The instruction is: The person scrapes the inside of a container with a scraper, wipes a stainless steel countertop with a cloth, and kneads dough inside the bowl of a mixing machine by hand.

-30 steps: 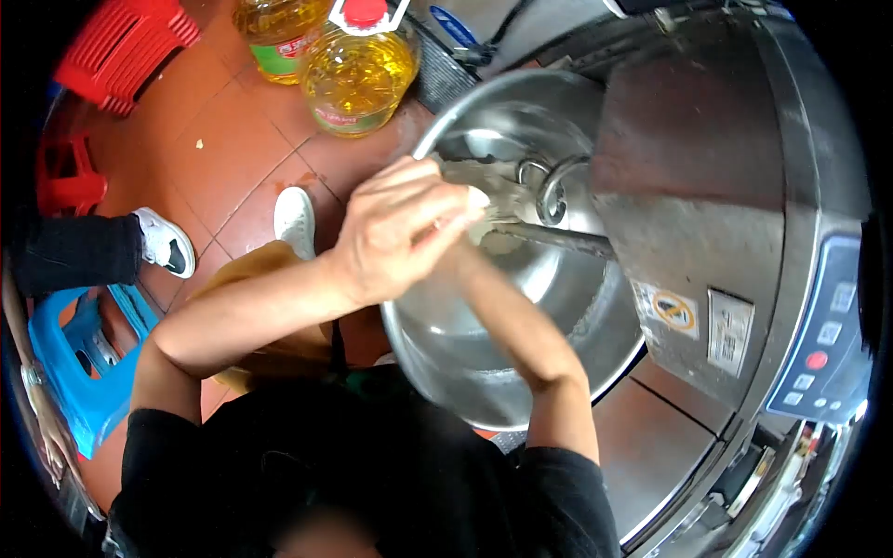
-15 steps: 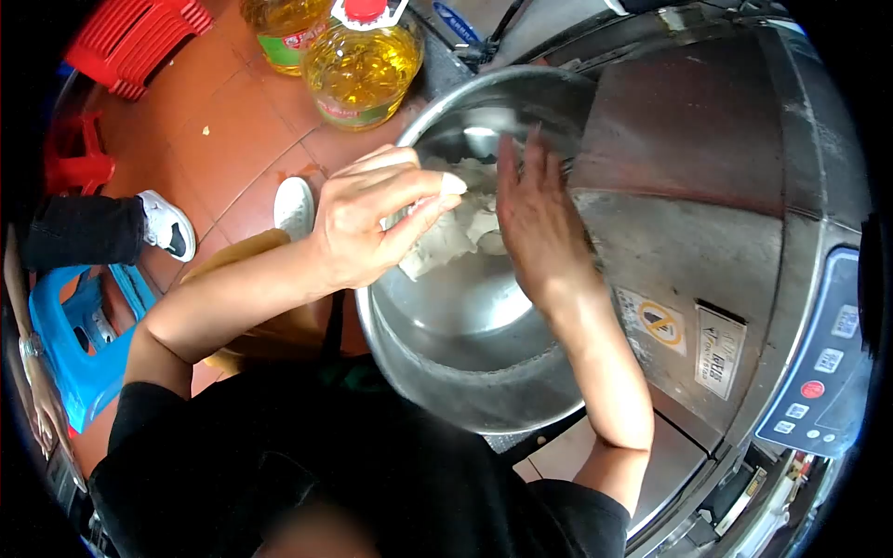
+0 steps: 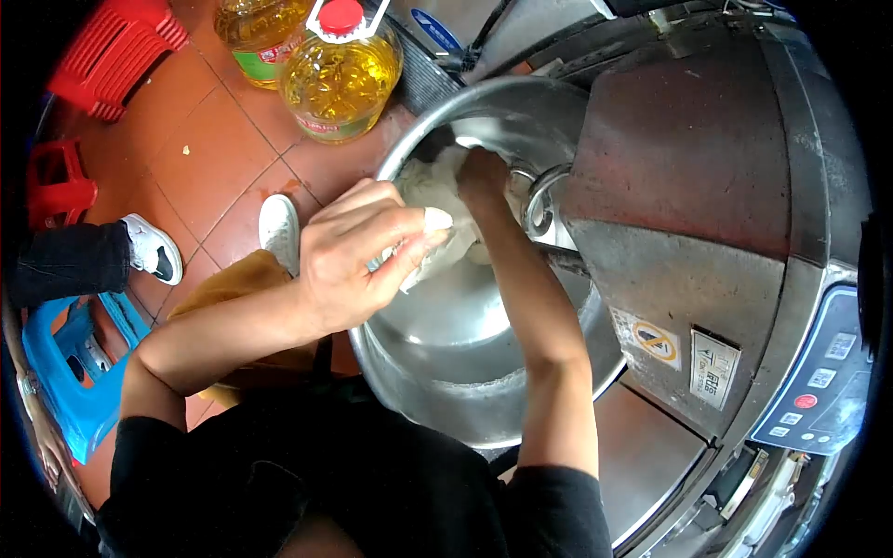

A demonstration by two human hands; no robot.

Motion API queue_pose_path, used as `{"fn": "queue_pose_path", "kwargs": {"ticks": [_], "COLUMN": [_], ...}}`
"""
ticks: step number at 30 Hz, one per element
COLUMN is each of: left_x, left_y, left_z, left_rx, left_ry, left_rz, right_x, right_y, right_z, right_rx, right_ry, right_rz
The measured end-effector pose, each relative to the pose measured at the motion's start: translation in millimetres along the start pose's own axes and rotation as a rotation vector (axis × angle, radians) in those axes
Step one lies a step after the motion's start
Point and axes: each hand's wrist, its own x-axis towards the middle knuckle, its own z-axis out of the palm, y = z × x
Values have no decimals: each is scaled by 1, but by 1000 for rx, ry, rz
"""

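Note:
My left hand [image 3: 361, 256] is closed in a pinch over the near left rim of a steel mixing bowl [image 3: 446, 409]. A pale, bag-like sheet [image 3: 433, 262] hangs from it into the bowl, and something white shows at the fingertips. Reaching deep into the bowl, my right hand [image 3: 484, 177] is in shadow with its fingers curled against a whitish, dough-like mass [image 3: 435, 184]. What those fingers grip is hidden. A curved metal mixing hook [image 3: 541, 200] stands just right of this hand.
The mixer body [image 3: 679, 158] overhangs the bowl's right side, with a control panel [image 3: 819, 372] beyond. Oil jugs [image 3: 339, 84] stand on the tiled floor. A blue stool [image 3: 70, 391], red stools [image 3: 116, 56] and another person's shoe [image 3: 152, 249] are at left.
My right hand, earlier raised with fingers stretched out, has gone down into the bowl and curled at the pale mass. The mixing hook has come into sight. My left hand stays pinched.

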Motion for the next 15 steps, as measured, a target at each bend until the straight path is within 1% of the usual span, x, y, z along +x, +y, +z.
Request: {"fn": "queue_pose_path", "kwargs": {"ticks": [2, 3, 5, 6, 8, 9, 10, 11, 14, 15], "left_x": [1, 1, -2, 0, 1, 0, 2, 2, 1, 0], "left_y": [0, -2, 0, 4, 5, 2, 6, 6, 8, 8], "left_z": [-2, -2, -2, -3, -5, -4, -5, -6, -4, -3], "left_rx": [35, 46, 67, 98, 122, 139, 141, 167, 178, 171], "left_ry": [-33, -36, -45, -59, -88, -77, -86, -97, -103, -95], "left_rz": [-6, 6, -14, -26, -32, 28, 23, 24, 3, -8], "right_x": [22, 37, 8, -44, -95, -120, -136, -143, -172, -183], "right_y": [-32, -46, -64, -73, -81, -89, -96, -91, -65, -57], "right_z": [7, 48, 58, 28, 31, 41, 42, 41, -13, -28], "right_rx": [31, 413, 441, 94, 727, 440, 154, -19, -525, -547], "right_ry": [83, 325, 454, 343, 220, 287, 352, 257, -44, -27], "right_rz": [-147, -120, -144, -192, -371, -322, -276, -311, -406, -427]}}
